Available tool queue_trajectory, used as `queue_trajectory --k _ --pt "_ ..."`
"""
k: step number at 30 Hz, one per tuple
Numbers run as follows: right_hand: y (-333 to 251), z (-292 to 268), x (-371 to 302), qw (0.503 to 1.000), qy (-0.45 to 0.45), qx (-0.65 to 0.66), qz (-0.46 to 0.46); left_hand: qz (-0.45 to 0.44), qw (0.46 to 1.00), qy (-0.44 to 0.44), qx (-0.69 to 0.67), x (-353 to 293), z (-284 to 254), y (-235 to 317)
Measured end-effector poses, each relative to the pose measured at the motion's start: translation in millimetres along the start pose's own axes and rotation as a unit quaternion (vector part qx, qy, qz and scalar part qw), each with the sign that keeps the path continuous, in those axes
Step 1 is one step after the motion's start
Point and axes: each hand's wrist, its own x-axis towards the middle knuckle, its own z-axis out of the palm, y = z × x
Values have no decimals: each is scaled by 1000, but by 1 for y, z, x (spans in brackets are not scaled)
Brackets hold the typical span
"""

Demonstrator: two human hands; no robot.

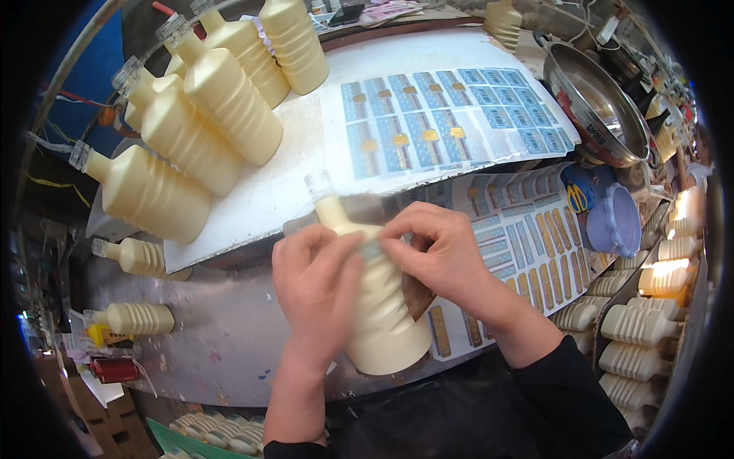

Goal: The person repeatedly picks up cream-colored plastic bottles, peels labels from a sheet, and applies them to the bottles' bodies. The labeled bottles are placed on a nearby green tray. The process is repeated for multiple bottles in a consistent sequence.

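Note:
A cream ribbed bottle [386,340] with a clear threaded neck leans back in front of me, its neck toward the white sheet board. My left hand [313,287], slightly blurred, is closed at the bottle's left shoulder, thumb and fingers pinched at the edge of a small pale-blue sticker [371,250]. My right hand [440,252] pinches the sticker's other side against the bottle's upper front. Beneath the right hand's curled fingers shows a flat brown piece [416,297] with a pointed corner; how it is held is hidden.
Several cream bottles [233,107] stand on the white board [306,130] at left. A blue sticker sheet [405,134] lies there; a second sheet [535,252] lies below it. At right are a metal pan [600,99], a lavender tub [614,222], yellow-handled scissors [575,196] and stacked bottles [634,359].

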Motion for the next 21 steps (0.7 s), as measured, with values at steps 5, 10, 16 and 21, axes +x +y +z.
queue_trajectory --k 5,10,16,21 --pt "2 0 -2 1000 13 5 -8 14 1000 -6 6 2 3 -1" --pt "0 1 -2 1000 14 3 -7 12 999 -30 21 6 0 2" --pt "-3 1 -2 1000 -2 1 9 16 999 -44 24 8 -1 2" --pt "-4 3 -3 996 -5 58 72 5 999 -43 26 6 0 1"
